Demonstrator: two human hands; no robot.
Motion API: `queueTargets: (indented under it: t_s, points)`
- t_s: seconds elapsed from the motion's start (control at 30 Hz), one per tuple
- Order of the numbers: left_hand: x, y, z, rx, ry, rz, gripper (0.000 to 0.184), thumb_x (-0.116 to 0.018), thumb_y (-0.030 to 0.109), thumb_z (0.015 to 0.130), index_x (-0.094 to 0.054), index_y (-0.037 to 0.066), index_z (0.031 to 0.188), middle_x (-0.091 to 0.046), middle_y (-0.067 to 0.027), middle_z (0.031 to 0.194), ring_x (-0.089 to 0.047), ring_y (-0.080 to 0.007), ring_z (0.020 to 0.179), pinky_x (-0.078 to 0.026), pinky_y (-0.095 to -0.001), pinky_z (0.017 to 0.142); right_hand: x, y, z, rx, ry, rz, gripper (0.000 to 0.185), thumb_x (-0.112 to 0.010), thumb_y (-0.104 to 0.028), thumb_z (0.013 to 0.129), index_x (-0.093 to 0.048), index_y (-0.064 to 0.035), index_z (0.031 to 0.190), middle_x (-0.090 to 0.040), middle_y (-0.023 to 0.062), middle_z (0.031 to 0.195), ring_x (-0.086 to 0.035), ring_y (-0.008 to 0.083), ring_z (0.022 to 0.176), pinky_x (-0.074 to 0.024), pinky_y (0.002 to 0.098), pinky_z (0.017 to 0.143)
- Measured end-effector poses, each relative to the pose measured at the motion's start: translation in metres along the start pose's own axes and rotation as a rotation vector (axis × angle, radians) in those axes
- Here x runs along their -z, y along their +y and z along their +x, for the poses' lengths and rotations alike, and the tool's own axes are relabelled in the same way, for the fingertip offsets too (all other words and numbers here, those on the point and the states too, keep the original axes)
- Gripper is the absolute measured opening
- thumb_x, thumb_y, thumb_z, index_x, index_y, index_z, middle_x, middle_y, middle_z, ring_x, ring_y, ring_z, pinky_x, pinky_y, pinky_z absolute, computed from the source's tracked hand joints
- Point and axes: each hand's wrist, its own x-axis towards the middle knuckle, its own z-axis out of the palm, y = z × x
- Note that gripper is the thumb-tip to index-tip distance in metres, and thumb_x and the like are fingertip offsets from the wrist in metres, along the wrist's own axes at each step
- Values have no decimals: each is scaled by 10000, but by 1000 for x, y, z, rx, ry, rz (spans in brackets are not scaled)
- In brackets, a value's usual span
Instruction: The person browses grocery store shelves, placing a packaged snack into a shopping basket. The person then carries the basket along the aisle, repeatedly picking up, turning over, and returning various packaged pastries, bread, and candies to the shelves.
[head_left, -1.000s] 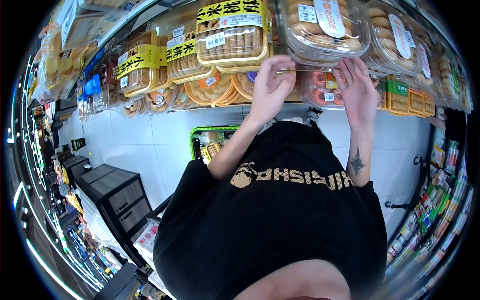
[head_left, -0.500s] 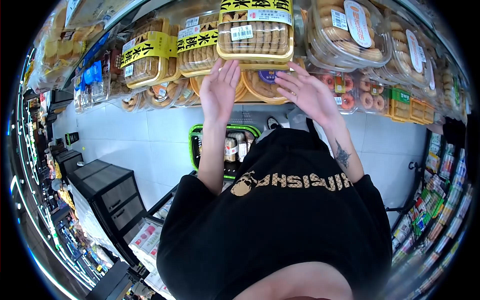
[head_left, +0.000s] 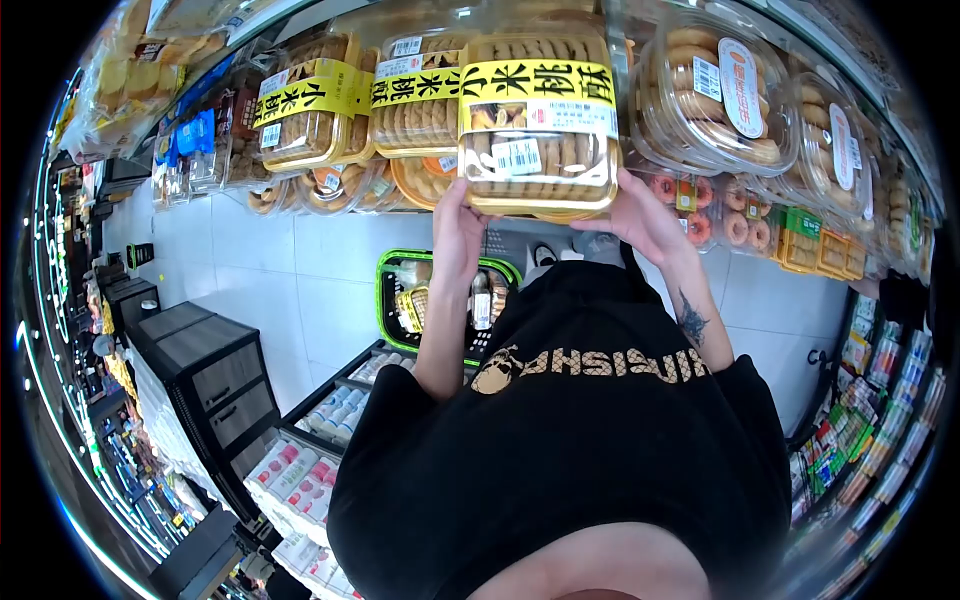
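A clear plastic box of cookies (head_left: 540,165) with a yellow label and a white price sticker is between my hands, tilted toward me. My left hand (head_left: 458,232) grips its near left corner, thumb at the side and fingers hidden beneath. At the near right corner, my right hand (head_left: 648,222) holds it with the thumb on the side and fingers reaching under. Similar cookie boxes (head_left: 312,105) with yellow labels stand to the left on the display shelf. Right of the held box is a round-cornered tub of cookies (head_left: 715,95).
Below the shelf, a black basket with a green rim (head_left: 380,290) sits on the tiled floor with packaged food inside. Packs of pink-ringed donuts (head_left: 695,205) line the shelf edge at right. A dark cabinet (head_left: 215,370) and stacked cartons (head_left: 295,480) stand at left.
My hands, open against the cookie box's front edge before, now grip its two near corners. The box has come toward me and down, showing more of its top label.
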Motion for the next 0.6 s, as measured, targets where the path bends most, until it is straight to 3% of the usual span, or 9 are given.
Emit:
queueTargets:
  t_s: [0.1,0.23,0.3,0.33,0.43,0.47,0.57,0.6]
  points:
    - [9,-1,-13,-5,8,20,290,-389,265,889,-514,5,919,-573,-56,758,-536,-117,659,-441,-252,603,-1,13,-1,-47,-13,-186,663,-508,-330,838,-157,-8,1300,-325,159,1275,-413,260,1130,-448,424,849]
    - [18,-6,-22,-43,86,322,299,-379,256,896,-533,8,829,-539,-29,670,-479,-91,560,-396,-221,525,-10,15,-6,20,83,-294,755,-568,-331,788,-134,7,1304,-331,170,1261,-414,239,1124,-437,391,865]
    - [18,-6,-28,-67,74,492,309,-376,253,898,-537,17,783,-512,-10,627,-440,-77,517,-362,-204,483,-4,18,-7,13,127,-322,776,-590,-321,753,-154,5,1307,-350,164,1245,-387,226,1143,-370,371,917]
    - [21,-9,-29,-67,92,629,290,-367,262,902,-517,36,801,-488,-1,663,-430,-65,580,-355,-207,535,-5,18,-11,19,150,-336,777,-592,-318,748,-159,3,1308,-354,162,1241,-380,224,1148,-350,368,929]
    - [27,-20,-28,-136,127,538,265,-345,279,907,-481,52,889,-472,-2,758,-431,-68,695,-362,-220,627,-12,27,-22,28,180,-324,792,-600,-299,724,-163,-3,1313,-350,157,1247,-344,222,1168,-287,345,963]
    - [27,-17,-27,-9,82,398,275,-334,317,906,-427,66,966,-452,-32,889,-428,-87,825,-356,-237,736,-17,32,-28,46,180,-324,795,-602,-298,722,-161,-2,1313,-344,159,1251,-341,226,1170,-286,342,965]
    - [19,-8,-34,51,80,230,314,-338,359,899,-403,67,992,-434,-57,953,-439,-109,894,-358,-256,803,-20,50,-41,88,185,-317,819,-615,-274,703,-148,1,1317,-314,167,1271,-319,242,1181,-270,336,977]
    - [16,-5,-38,1,77,271,404,-356,385,890,-387,38,1095,-428,-99,1070,-428,-147,1016,-323,-285,894,-21,55,-46,98,180,-316,824,-618,-269,700,-145,1,1318,-310,169,1272,-316,244,1182,-267,337,979]
